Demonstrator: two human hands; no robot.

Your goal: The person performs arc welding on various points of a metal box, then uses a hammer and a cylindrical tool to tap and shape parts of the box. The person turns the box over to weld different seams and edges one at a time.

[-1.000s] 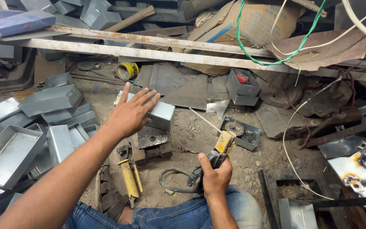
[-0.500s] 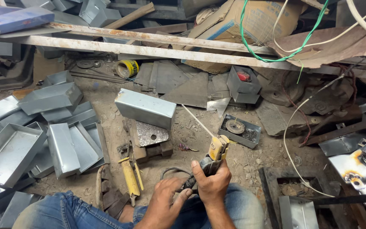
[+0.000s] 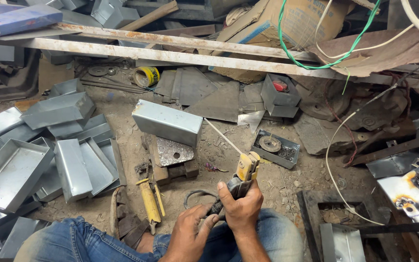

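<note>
Both of my hands meet on the electrode holder (image 3: 242,180), just in front of the folded grey metal box (image 3: 167,122). My right hand (image 3: 241,209) is clenched round its dark handle; my left hand (image 3: 190,234) pinches the cable end below. Its yellow jaws clamp a thin pale rod (image 3: 223,137) slanting toward the box.
</note>
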